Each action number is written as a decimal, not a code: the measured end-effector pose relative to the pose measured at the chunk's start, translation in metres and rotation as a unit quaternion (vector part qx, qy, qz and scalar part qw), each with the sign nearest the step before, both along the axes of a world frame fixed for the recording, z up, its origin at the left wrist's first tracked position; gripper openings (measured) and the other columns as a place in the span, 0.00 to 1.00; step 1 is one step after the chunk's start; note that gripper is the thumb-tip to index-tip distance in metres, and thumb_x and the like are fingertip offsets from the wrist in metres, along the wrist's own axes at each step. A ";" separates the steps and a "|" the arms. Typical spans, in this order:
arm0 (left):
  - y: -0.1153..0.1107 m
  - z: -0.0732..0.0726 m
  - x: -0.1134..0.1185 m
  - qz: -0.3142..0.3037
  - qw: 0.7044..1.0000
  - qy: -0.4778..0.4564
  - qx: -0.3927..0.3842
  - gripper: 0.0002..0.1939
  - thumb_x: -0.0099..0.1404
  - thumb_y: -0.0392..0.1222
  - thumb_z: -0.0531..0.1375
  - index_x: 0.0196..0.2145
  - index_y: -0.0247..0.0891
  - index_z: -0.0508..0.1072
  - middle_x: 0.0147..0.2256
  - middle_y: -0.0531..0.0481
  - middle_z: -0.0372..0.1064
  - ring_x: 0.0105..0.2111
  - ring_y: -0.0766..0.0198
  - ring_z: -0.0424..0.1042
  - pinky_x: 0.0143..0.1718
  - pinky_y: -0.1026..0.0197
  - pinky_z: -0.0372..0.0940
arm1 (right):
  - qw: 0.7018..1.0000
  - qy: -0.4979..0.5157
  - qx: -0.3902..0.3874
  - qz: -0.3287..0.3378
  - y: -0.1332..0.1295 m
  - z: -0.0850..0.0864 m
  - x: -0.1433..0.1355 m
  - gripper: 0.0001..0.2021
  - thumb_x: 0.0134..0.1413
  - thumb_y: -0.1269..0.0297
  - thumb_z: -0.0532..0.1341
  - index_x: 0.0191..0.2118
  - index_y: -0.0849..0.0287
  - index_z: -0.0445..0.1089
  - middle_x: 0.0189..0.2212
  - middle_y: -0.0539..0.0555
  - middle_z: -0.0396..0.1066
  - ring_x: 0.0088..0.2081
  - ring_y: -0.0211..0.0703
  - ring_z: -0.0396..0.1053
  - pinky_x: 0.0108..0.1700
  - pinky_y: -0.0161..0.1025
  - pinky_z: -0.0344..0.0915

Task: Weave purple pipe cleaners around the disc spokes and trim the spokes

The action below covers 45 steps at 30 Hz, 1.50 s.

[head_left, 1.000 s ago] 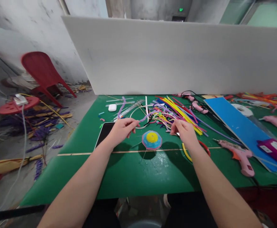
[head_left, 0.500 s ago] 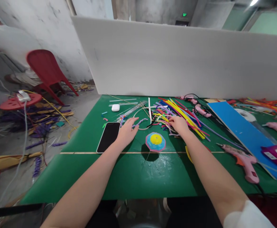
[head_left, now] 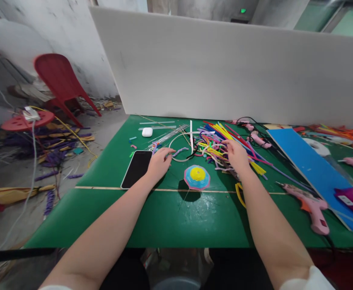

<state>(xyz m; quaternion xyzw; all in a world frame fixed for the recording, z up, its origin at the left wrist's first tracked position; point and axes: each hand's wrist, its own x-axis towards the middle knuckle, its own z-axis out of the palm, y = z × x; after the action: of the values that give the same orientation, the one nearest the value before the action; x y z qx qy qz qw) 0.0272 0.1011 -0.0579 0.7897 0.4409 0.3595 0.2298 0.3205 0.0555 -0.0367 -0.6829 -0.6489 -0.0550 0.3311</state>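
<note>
My left hand (head_left: 160,164) rests on the green table beside a black-screened phone (head_left: 136,169), its fingers loosely bent and apart. Just beyond its fingertips lies a short twisted purple pipe cleaner (head_left: 180,152). Over the right side of a tangled heap of short coloured pipe cleaners (head_left: 211,149) is my right hand (head_left: 237,156), fingers apart, with nothing visible held in them. Part of the heap is hidden under it. Between my forearms stands a small umbrella-shaped piece (head_left: 197,177) with a yellow centre, blue ring and pink edge, on thin wire legs.
Long pipe cleaners (head_left: 255,167) lie behind my right hand. A pink glue gun (head_left: 309,203) and a blue board (head_left: 303,165) are at the right. A white earbud case (head_left: 147,132) and clear sticks (head_left: 164,137) lie at the back left. A white panel (head_left: 225,68) borders the far edge.
My right hand has shifted slightly right over the heap, and its fingers have lifted from a yellow piece. The left hand's fingers have drawn in a little. The camera view has tilted slightly.
</note>
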 end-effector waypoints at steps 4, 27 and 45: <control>-0.003 0.000 0.002 -0.013 0.999 -0.010 0.048 0.14 0.61 0.35 0.48 0.39 0.37 0.72 0.43 0.47 0.67 0.31 0.68 0.70 0.35 0.63 0.67 | 0.996 0.054 0.066 0.027 -0.004 0.007 -0.001 0.13 0.55 0.66 0.49 0.42 0.59 0.68 0.38 0.57 0.71 0.40 0.45 0.67 0.43 0.42 0.62; 0.000 -0.011 0.005 -0.017 0.955 0.223 0.197 0.13 0.58 0.34 0.52 0.37 0.37 0.74 0.43 0.43 0.70 0.51 0.50 0.61 0.51 0.45 0.56 | 0.994 -0.102 0.026 -0.020 0.002 -0.015 -0.007 0.16 0.54 0.65 0.53 0.48 0.62 0.69 0.39 0.60 0.72 0.41 0.50 0.65 0.44 0.46 0.61; -0.011 0.009 0.007 -0.012 0.957 0.074 0.280 0.12 0.62 0.35 0.51 0.36 0.40 0.74 0.38 0.50 0.74 0.39 0.62 0.69 0.50 0.52 0.56 | 0.987 -0.023 0.137 0.084 -0.011 0.000 -0.044 0.14 0.55 0.62 0.54 0.43 0.60 0.71 0.37 0.57 0.73 0.40 0.44 0.67 0.46 0.42 0.63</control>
<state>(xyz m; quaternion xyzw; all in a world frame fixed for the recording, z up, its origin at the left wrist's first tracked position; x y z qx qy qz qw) 0.0345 0.0903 -0.0492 0.8519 0.3290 0.4063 -0.0294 0.2765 0.0445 -0.0371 -0.5727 -0.6979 -0.1311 0.4096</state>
